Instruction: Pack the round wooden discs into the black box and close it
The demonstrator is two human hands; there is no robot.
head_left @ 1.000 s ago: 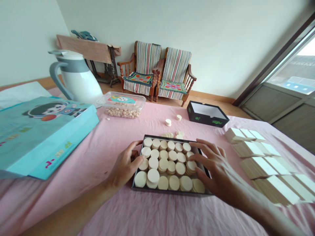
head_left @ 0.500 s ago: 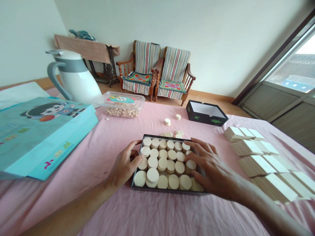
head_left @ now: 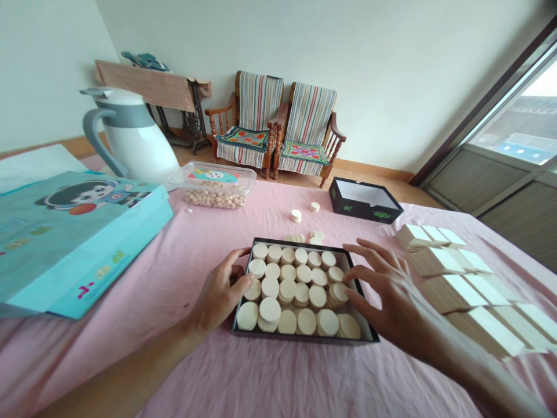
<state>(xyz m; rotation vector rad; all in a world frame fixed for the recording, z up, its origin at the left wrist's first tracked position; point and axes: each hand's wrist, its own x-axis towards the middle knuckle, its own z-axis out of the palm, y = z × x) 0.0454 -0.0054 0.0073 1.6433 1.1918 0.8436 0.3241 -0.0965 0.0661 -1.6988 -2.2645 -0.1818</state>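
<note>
A shallow black box (head_left: 368, 313) holds rows of round, pale wooden discs (head_left: 307, 321) in stacks. My left hand (head_left: 224, 288) grips the box's left wall, thumb over the rim and fingers curled on the outer side. Over the right wall hovers my right hand (head_left: 383, 284), open, its fingers spread. Its thumb and index fingertips are close to a disc stack (head_left: 338, 294) in the right column; whether they touch it I cannot tell. Just behind the box, a few loose discs (head_left: 317, 237) lie on the pink cloth.
Two short disc stacks (head_left: 296, 216) stand farther back, near the black lid (head_left: 365, 200). Rows of pale rectangular cards (head_left: 467, 290) fill the right side. To the left are a turquoise box (head_left: 100, 232), a white jug (head_left: 139, 136) and a clear tub (head_left: 215, 197) of small beige pieces.
My right hand has shifted right and lifted slightly off the discs, uncovering the right column and part of the right wall. My left hand and the box have stayed put.
</note>
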